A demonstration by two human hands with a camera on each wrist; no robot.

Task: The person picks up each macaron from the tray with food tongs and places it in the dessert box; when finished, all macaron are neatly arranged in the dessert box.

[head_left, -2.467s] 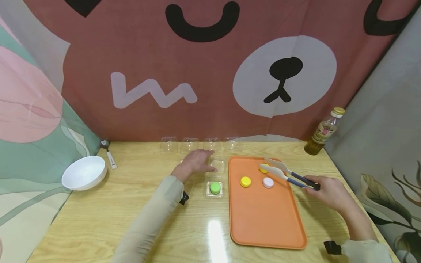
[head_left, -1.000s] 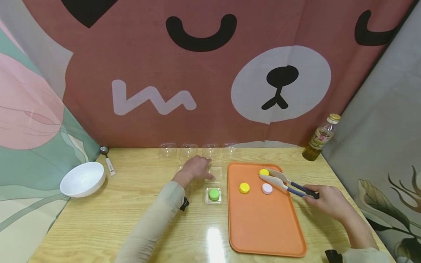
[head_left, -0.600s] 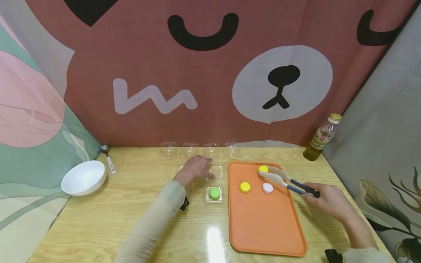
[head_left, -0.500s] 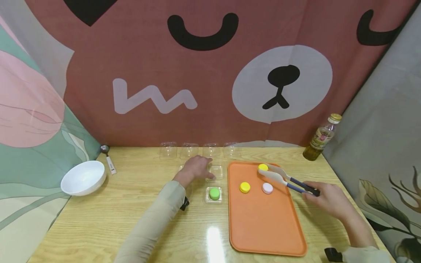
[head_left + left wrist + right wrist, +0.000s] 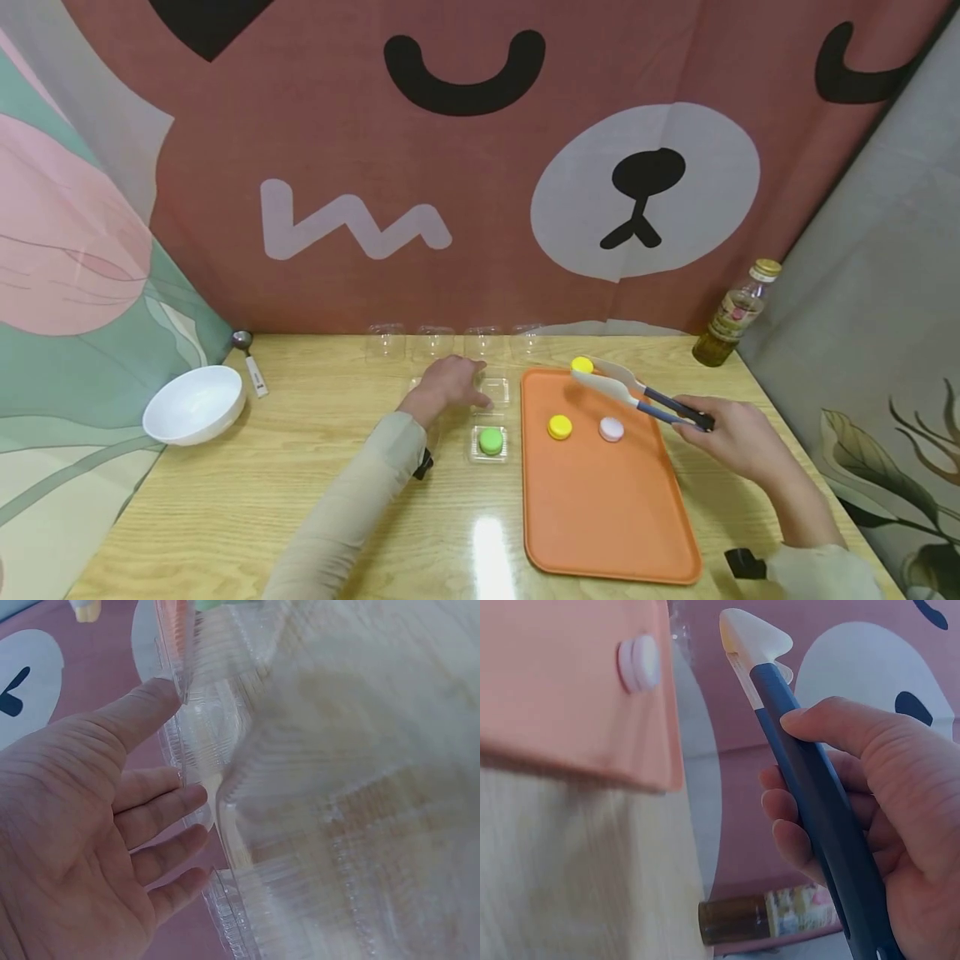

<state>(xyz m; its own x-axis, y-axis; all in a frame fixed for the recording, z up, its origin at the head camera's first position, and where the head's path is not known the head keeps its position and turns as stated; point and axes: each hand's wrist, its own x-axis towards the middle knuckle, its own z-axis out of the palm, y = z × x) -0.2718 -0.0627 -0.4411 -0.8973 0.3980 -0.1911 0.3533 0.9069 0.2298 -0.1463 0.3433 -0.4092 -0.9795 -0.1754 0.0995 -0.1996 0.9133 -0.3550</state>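
My right hand (image 5: 738, 437) grips blue-handled tongs (image 5: 806, 780) with pale tips. Between those tips, over the far edge of the orange tray (image 5: 611, 508), is a yellow macaron (image 5: 582, 365). Another yellow macaron (image 5: 559, 427) and a pale pink macaron (image 5: 611, 429) lie on the tray. My left hand (image 5: 448, 385) reaches among the clear plastic boxes, its fingers loosely extended. In the left wrist view the thumb (image 5: 154, 701) lies right at a clear box's edge. A clear box (image 5: 495, 390) stands just right of that hand; nearer sits one holding a green macaron (image 5: 491, 441).
A row of clear containers (image 5: 435, 342) stands along the back wall. At the back right is a gold-capped bottle (image 5: 735, 317). On the left are a white bowl (image 5: 193, 406) and a small scoop (image 5: 251, 362).
The yellow macaron has risen from the tray's back in the tongs. My right hand has brought it left and toward the tray's far edge. The left hand stays in place.
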